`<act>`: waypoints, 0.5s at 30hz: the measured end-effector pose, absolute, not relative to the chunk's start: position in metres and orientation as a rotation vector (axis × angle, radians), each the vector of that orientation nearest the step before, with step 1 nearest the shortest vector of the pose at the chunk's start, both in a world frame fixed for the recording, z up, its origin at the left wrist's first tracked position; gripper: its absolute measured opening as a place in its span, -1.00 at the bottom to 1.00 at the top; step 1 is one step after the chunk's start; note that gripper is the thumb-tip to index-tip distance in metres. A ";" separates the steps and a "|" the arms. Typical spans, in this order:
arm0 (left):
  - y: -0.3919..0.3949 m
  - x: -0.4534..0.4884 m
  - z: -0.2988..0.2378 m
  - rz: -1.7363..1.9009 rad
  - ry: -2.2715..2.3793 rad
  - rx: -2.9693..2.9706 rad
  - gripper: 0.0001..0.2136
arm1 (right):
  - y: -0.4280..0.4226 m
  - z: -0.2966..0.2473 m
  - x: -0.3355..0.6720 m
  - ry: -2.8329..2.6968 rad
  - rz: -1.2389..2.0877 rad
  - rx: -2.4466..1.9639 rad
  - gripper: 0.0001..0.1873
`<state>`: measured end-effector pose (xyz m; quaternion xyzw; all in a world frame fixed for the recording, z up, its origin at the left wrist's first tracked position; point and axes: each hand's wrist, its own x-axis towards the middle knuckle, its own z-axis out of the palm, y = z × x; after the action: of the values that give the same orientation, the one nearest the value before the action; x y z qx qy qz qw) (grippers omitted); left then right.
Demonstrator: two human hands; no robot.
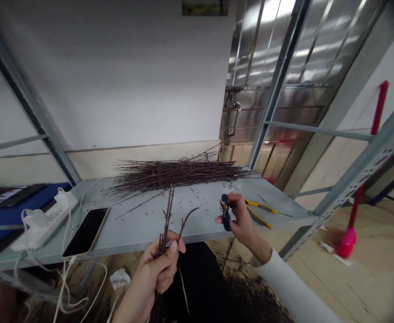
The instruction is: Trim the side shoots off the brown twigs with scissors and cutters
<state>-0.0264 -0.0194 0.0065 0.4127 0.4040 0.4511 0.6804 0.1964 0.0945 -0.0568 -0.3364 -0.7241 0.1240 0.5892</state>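
Observation:
Several thin dark brown twigs [168, 215] rise from my left hand [161, 262], its fingers wrapped round them just before the shelf's front edge. One shorter, forked twig [185, 223] leans to the right out of the same grip. My right hand [239, 220] is closed on a small dark-handled cutting tool [225, 213], held over the shelf with its short jaws pointing left; its exact kind is hard to make out. Behind both hands lies a large bundle of twigs [177, 172] along the back of the shelf.
Yellow-and-grey handled pliers [260, 211] lie right of my right hand. A phone [86, 232] and a white power strip [47, 220] with cables occupy the left of the grey shelf [129, 237]. Metal posts [279, 85] frame it. Cut twigs [251, 296] litter the floor below.

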 end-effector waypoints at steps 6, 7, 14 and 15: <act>-0.020 -0.028 0.005 0.951 0.849 0.898 -0.64 | 0.076 -0.050 0.191 -1.801 0.236 -0.724 -0.63; -0.020 -0.028 0.004 0.939 0.831 0.893 -0.64 | 0.074 -0.050 0.190 -1.821 0.217 -0.737 -0.63; -0.020 -0.028 0.007 0.891 0.810 0.861 -0.61 | 0.069 -0.040 0.183 -1.848 -0.069 -0.806 -0.35; -0.020 -0.028 0.008 0.886 0.808 0.855 -0.61 | 0.068 -0.037 0.182 -1.834 -0.072 -0.810 -0.35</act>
<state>-0.0278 -0.0202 0.0077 0.3899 0.3685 0.4041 0.7409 0.1824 0.0684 -0.0374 -0.3403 -0.7708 -0.0302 0.5377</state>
